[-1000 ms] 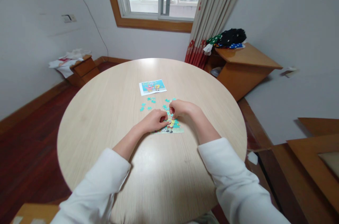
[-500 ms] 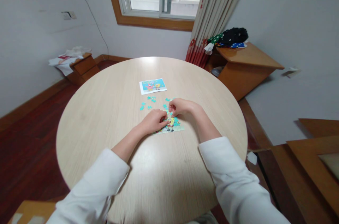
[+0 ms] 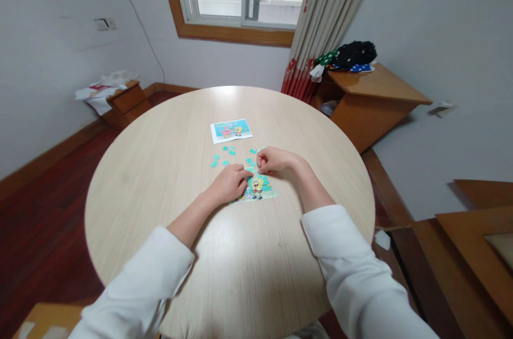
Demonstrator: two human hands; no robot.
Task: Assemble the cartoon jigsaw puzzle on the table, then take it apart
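Observation:
A partly assembled jigsaw puzzle (image 3: 262, 195) with a yellow cartoon figure lies flat before me. My left hand (image 3: 229, 185) rests over its left side, index finger stretched out onto the upper part and the other fingers loosely bent. At the puzzle's top edge, my right hand (image 3: 274, 160) has thumb and fingers pinched together; whatever sits between them is too small to make out. Loose turquoise jigsaw pieces (image 3: 215, 160) lie scattered beyond my left hand, and more pieces (image 3: 250, 162) are just left of my right hand.
Behind the pieces lies a reference picture sheet (image 3: 232, 131) with pink and yellow figures. Everything rests on a round light-wood table (image 3: 160, 168). A wooden cabinet (image 3: 377, 88) piled with clothes stands past the table's right edge, beside a curtain (image 3: 320, 18). A small wooden stand (image 3: 128, 101) is at far left.
My left hand has shifted slightly up and left, its index finger now stretched out, uncovering more of the yellow figure. The right hand stays almost in place, still pinched.

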